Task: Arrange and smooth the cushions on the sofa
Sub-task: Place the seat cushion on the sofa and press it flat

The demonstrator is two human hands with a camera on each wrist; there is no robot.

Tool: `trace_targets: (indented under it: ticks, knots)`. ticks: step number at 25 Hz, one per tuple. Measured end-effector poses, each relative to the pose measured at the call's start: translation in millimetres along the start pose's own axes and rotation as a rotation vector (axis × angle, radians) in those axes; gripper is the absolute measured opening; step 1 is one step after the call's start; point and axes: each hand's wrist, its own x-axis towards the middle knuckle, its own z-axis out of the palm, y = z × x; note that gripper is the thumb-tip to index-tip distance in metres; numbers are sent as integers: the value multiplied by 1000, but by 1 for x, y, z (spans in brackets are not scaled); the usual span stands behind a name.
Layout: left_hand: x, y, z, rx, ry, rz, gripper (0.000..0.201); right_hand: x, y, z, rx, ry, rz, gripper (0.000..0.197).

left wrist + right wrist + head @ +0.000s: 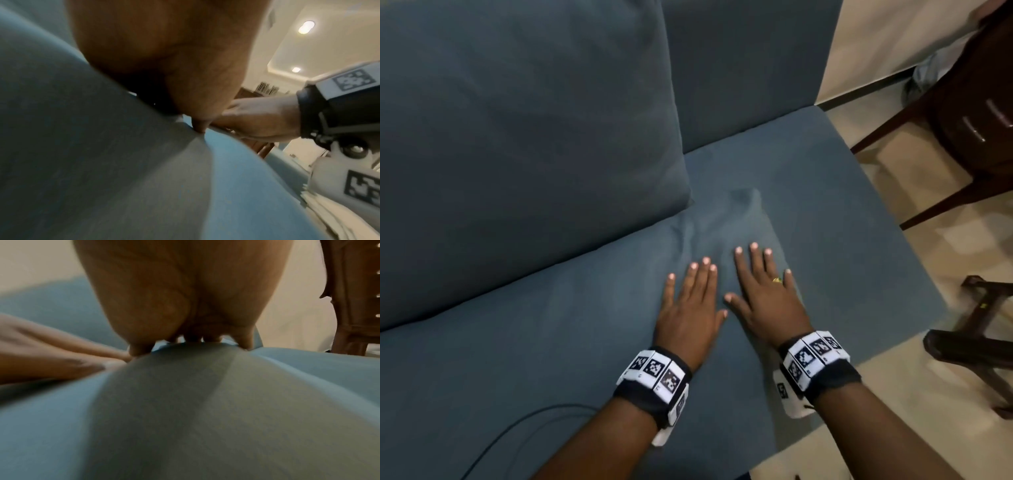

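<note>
— The left hand (690,301) lies flat on the seat cushion (551,342), palm down, fingers straight and close together, holding nothing.

— And the right hand (767,294)?

— Same, just beside it, flat on the same cushion, fingers straight and a bit spread, a ring (777,280) on one of them. The two thumbs nearly meet; I can't tell if they touch.

— Where's the cushion sitting?

— On the sofa (739,68) seat, teal like the rest. The fabric bunches into a fold (722,219) just past the fingertips.

— Any other cushion?

— A big back cushion (517,137) leans upright against the sofa back, to the left of the hands, its lower corner close to the fold.

— What do the wrist cameras show?

— Mostly fabric and palm. From the left one, the thumb (198,126) presses into the cloth; from the right one, the fingertips (244,340) dent it.

— What else is nearby?

— Marker bands (654,371) on both wrists, a dark cable (493,442) on the seat at the near left, and dark wooden chairs (962,120) on the pale floor to the right.
</note>
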Motion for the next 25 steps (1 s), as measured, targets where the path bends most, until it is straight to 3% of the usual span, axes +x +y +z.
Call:
trace_targets:
  ticks: [3, 6, 10, 13, 15, 17, 20, 22, 25]
  knots:
    - [1, -5, -17, -23, 51, -74, 73, 3, -11, -14, 60, 214, -3, 72]
    - [-26, -19, -12, 48, -17, -69, 75, -5, -35, 6, -137, 33, -79, 73]
    - [-75, -66, -16, -63, 65, -270, 72, -3, -81, 3, -128, 99, -155, 68]
    - [-121, -119, -1, -93, -7, -337, 86, -3, -115, 21, -258, -58, -276, 72]
    - [-136, -145, -6, -137, 101, -344, 79, 7, -141, 18, -179, 55, -254, 74]
    - [-158, -170, -8, -133, 192, -435, 69, 11, -173, 15, -125, 143, -269, 72]
    - [-179, -198, 0, -85, 56, -499, 72, 3, -211, 47, -267, -65, -310, 81]
    - [-196, -216, 2, -113, 143, -454, 67, -4, -239, 68, -295, -86, -306, 82]
    - [-228, -257, 5, -174, 288, -546, 63, -13, -293, 83, -221, -1, -374, 70]
